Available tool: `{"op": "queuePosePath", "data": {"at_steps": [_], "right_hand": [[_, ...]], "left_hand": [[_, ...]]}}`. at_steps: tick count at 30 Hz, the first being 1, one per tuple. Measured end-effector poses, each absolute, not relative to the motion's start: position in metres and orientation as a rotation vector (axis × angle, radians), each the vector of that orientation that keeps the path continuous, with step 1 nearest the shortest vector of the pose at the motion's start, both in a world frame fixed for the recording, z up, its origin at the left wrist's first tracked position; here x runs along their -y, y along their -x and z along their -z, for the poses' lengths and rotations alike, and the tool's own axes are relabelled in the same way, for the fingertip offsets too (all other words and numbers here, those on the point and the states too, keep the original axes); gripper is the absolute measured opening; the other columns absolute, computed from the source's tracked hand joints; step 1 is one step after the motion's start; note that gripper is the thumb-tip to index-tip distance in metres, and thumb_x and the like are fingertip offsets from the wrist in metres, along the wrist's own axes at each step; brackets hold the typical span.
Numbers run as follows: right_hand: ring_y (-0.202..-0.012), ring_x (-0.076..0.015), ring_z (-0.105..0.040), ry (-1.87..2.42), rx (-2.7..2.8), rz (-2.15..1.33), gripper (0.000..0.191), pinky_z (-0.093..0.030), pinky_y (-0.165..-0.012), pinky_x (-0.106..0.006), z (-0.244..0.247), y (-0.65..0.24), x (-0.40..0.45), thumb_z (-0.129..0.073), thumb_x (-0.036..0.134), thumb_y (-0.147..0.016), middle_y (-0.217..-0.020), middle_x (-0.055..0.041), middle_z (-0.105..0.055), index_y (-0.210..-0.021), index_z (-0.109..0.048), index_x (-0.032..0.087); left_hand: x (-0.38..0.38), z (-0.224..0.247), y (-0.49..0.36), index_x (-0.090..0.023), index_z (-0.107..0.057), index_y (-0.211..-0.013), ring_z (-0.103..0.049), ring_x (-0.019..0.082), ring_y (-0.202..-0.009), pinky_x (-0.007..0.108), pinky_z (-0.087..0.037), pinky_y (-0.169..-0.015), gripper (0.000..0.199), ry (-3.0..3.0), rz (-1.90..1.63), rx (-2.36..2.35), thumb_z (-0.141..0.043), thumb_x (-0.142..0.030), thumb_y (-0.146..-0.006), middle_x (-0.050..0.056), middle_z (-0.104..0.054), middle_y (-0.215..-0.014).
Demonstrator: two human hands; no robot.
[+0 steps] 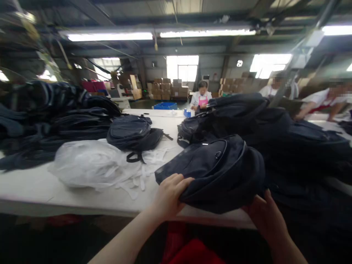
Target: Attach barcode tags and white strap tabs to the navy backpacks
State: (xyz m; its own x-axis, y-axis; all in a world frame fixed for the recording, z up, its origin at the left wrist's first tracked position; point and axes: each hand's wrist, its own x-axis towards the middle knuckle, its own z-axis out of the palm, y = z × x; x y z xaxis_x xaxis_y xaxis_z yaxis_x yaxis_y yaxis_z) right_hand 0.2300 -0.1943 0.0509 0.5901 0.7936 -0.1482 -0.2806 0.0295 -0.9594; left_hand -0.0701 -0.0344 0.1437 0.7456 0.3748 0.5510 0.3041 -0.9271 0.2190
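Note:
A dark navy backpack [211,172] is tilted over the near edge of the white table, between my two hands. My left hand [172,194] is closed on its lower left side, thumb and fingers gripping the fabric. On the opposite side, my right hand [265,212] holds the backpack's lower right edge, its fingers partly hidden beneath the bag. The backpack's front shows a curved zipper, a small pale label and a ring-shaped mark. Just left of it, white strips [134,185] lie beside a bundle of translucent white plastic [88,163].
Dark backpacks are piled high on the right [297,146] and on the left [55,121]. One backpack [132,132] lies behind the plastic on the white table [24,187]. Across the table sits a person in a pink apron [202,101], near a blue crate [165,106]. Other people work at right.

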Motion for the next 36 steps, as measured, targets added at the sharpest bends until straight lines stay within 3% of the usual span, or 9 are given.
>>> {"op": "queuePosePath", "data": {"at_steps": [5,10,14,19,24,30,33,36], "right_hand": [[-0.130,-0.0340,-0.048,1.142,0.324,-1.044,0.065,-0.039,-0.105,-0.053,-0.052,-0.217,0.231,-0.047,0.073,-0.081,-0.123,-0.0106,-0.066,-0.123,-0.063,0.025],[-0.125,-0.0288,-0.054,1.116,0.171,-1.094,0.055,-0.042,-0.105,-0.046,-0.048,-0.210,0.241,-0.053,0.062,-0.085,-0.123,-0.0090,-0.067,-0.121,-0.064,0.022],[-0.109,-0.0265,-0.064,1.154,0.149,-1.112,0.040,-0.049,-0.095,-0.040,-0.030,-0.208,0.246,-0.066,0.048,-0.081,-0.113,-0.0079,-0.071,-0.111,-0.068,0.021],[-0.092,-0.0255,-0.070,1.285,0.249,-1.186,0.038,-0.054,-0.077,-0.034,-0.012,-0.195,0.248,-0.075,0.035,-0.071,-0.101,-0.0077,-0.074,-0.104,-0.068,0.018],[-0.091,-0.0268,-0.069,1.216,0.373,-1.315,0.048,-0.054,-0.073,-0.036,-0.002,-0.146,0.240,-0.078,0.034,-0.067,-0.111,-0.0111,-0.071,-0.110,-0.064,0.017],[-0.103,-0.0291,-0.066,1.054,0.533,-1.462,0.058,-0.045,-0.098,-0.044,0.014,-0.094,0.225,-0.082,0.042,-0.064,-0.111,-0.0133,-0.070,-0.112,-0.066,0.013],[-0.102,-0.0273,-0.065,1.116,0.729,-1.483,0.054,-0.044,-0.099,-0.042,0.022,-0.080,0.217,-0.076,0.048,-0.070,-0.109,-0.0109,-0.071,-0.112,-0.066,0.014],[-0.086,-0.0283,-0.067,1.231,0.856,-1.549,0.050,-0.052,-0.081,-0.042,0.024,-0.067,0.211,-0.071,0.054,-0.072,-0.091,-0.0108,-0.073,-0.099,-0.070,0.011]], "left_hand": [[0.049,-0.096,0.052,-0.021,-0.053,-0.120,-0.053,0.023,-0.088,0.036,-0.044,-0.078,0.050,-2.854,-0.485,-0.479,-0.057,-0.011,-0.071,0.005,-0.060,-0.096],[0.060,-0.055,0.042,-0.018,-0.052,-0.124,-0.053,0.026,-0.094,0.039,-0.045,-0.083,0.053,-2.911,-0.229,-0.443,-0.051,-0.005,-0.073,0.008,-0.060,-0.100],[0.061,-0.034,0.048,-0.016,-0.052,-0.124,-0.052,0.025,-0.099,0.039,-0.043,-0.092,0.052,-2.911,-0.186,-0.493,-0.046,0.000,-0.075,0.010,-0.060,-0.106],[0.054,-0.017,0.060,-0.017,-0.056,-0.117,-0.053,0.023,-0.097,0.037,-0.044,-0.089,0.042,-2.882,-0.064,-0.614,-0.039,-0.001,-0.083,0.009,-0.061,-0.104],[0.034,-0.020,0.085,-0.017,-0.058,-0.114,-0.054,0.023,-0.103,0.036,-0.043,-0.094,0.040,-2.796,-0.026,-0.934,-0.036,-0.001,-0.084,0.010,-0.060,-0.107],[0.051,-0.066,0.117,-0.011,-0.053,-0.131,-0.048,0.031,-0.124,0.043,-0.039,-0.104,0.072,-2.684,0.202,-1.154,-0.047,0.005,-0.061,0.019,-0.051,-0.133],[0.087,-0.086,0.101,-0.015,-0.049,-0.137,-0.042,0.027,-0.133,0.039,-0.035,-0.111,0.064,-2.629,0.051,-0.906,-0.051,-0.007,-0.073,0.015,-0.045,-0.145],[0.120,-0.082,0.066,-0.015,-0.045,-0.140,-0.044,0.029,-0.131,0.040,-0.036,-0.110,0.063,-2.627,-0.101,-0.843,-0.060,-0.028,-0.080,0.015,-0.047,-0.142]]}}
